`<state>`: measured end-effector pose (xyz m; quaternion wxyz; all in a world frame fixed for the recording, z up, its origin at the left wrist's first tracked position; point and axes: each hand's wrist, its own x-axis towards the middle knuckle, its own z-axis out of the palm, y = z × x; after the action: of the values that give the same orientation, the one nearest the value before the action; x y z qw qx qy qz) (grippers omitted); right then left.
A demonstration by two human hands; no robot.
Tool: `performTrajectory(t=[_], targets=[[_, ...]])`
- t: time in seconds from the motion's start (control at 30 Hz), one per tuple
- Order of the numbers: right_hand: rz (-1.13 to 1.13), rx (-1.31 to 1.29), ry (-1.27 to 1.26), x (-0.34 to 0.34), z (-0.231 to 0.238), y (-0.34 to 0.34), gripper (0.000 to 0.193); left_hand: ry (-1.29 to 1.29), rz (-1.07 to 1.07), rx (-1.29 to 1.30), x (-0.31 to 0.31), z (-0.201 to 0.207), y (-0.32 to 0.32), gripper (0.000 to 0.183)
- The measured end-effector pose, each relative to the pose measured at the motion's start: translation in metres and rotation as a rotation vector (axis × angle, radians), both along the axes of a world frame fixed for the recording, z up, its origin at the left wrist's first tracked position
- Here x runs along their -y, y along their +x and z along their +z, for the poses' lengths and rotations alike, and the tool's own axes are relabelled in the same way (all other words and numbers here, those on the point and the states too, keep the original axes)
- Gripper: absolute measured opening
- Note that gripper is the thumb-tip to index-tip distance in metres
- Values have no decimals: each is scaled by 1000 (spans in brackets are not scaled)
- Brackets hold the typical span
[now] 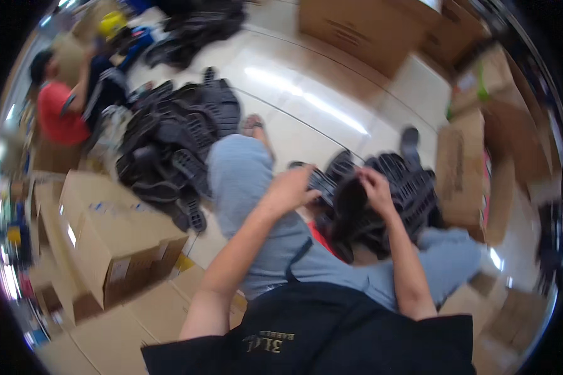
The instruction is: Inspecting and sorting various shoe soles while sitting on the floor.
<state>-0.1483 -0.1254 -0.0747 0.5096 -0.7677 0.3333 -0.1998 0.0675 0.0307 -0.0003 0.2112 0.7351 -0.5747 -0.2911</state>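
Observation:
A dark heap of ridged shoe soles (417, 197) lies on the floor between my legs. My right hand (374, 187) is pinched on the upper end of one dark sole (349, 205), which hangs blurred in front of the heap. Beside it, at the heap's left edge, my left hand (294, 187) has thumb and fingers apart around the near side of a grey-black sole (322, 185). Whether it touches that sole is hard to tell. Something red (319, 236) shows beneath the heap next to my thigh.
Another large pile of soles (172, 144) lies left of my knee, with a further dark pile (200, 28) behind. Cardboard boxes stand at left (116, 228), right (460, 169) and far side (363, 31). A person in a red shirt (61, 112) sits at far left.

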Motion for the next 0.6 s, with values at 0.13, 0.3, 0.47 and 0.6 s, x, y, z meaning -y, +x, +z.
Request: performTrajectory(t=[0.13,0.3,0.47,0.6], targets=[[-246,352,284,29,93,0,27,108,-51,-609,5,17,-27,87],[-256,993,775,36,107,-25,36,103,-187,-915,3,36,-108,100],[-363,1008,894,30,86,-47,33,0,-89,-950,-17,73,-124,90],[-472,950,988,26,64,-56,35,-202,-130,-877,-23,96,-121,93]])
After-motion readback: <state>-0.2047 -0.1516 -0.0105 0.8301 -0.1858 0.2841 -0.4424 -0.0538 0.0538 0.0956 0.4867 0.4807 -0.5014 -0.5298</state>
